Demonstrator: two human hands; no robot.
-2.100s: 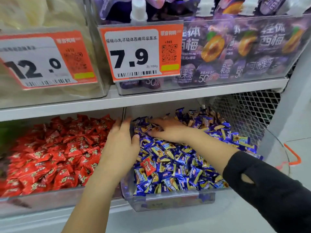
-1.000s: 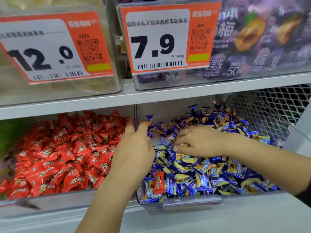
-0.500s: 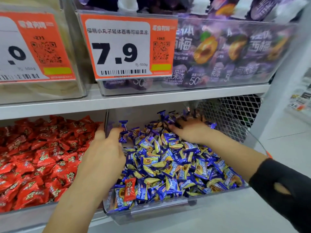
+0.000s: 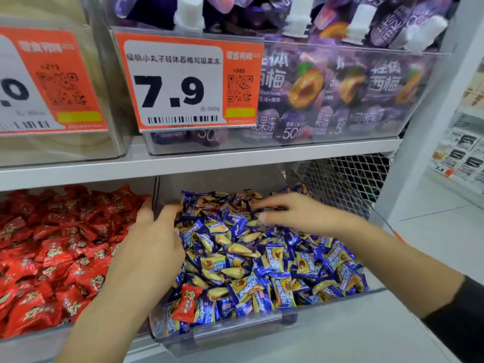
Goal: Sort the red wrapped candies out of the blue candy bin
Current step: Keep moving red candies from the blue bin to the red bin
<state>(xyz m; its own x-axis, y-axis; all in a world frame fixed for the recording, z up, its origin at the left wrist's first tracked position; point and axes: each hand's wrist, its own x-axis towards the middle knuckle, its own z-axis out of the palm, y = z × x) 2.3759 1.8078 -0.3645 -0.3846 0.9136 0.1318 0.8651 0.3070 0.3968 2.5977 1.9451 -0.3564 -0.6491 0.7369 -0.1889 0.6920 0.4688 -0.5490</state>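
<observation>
**Inspector:** Where is the stray item?

**Assistant:** One red wrapped candy (image 4: 187,302) lies on top of the blue candies (image 4: 262,268), at the front left of the clear blue candy bin (image 4: 235,334), just behind its front wall.

**Inspector:** Left hand?

**Assistant:** The left hand (image 4: 152,247) sits at the bin's left wall, palm down, thumb side against the blue pile. Fingers reach toward the back of the bin. They look relaxed and grasp nothing visible. It is near the red candy, not touching it.

**Inspector:** Right hand?

**Assistant:** The right hand (image 4: 296,214) lies flat over the rear of the blue pile, fingers extended leftward and blurred. Nothing is gripped.

**Inspector:** Surroundings?

**Assistant:** A bin of red candies (image 4: 52,258) stands immediately left. A price tag (image 4: 188,82) reading 7.9 hangs on the shelf above.
</observation>
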